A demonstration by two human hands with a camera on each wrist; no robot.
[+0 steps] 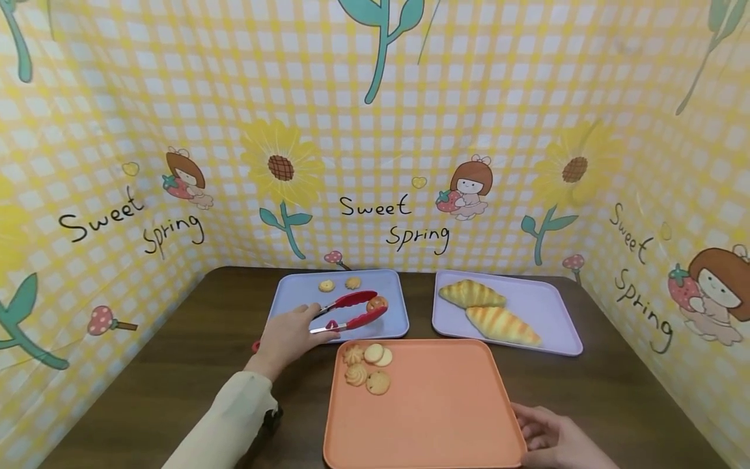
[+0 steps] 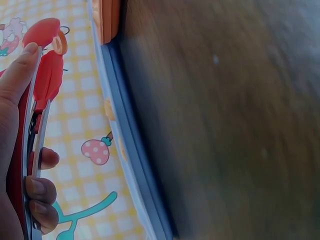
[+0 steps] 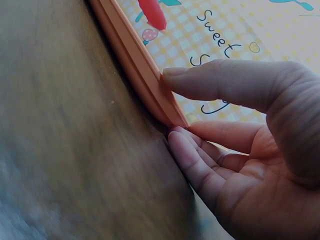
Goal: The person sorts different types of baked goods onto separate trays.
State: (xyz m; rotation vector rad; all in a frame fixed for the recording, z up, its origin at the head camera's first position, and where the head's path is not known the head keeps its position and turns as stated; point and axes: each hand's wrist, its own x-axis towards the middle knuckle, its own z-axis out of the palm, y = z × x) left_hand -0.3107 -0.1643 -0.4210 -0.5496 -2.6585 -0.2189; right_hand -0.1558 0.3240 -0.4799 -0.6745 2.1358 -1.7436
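"What does the left hand hold?"

"Red tongs; ahead of it, a cookie is between their tips. Probably light, crumbly: pinch the edges softly. The right hand grips the orange tray."

Head view looks down; closer wrist views share orange tray.

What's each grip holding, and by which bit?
The left grip holds the tongs by their handles. The right grip holds the orange tray by its right edge, near the front corner.
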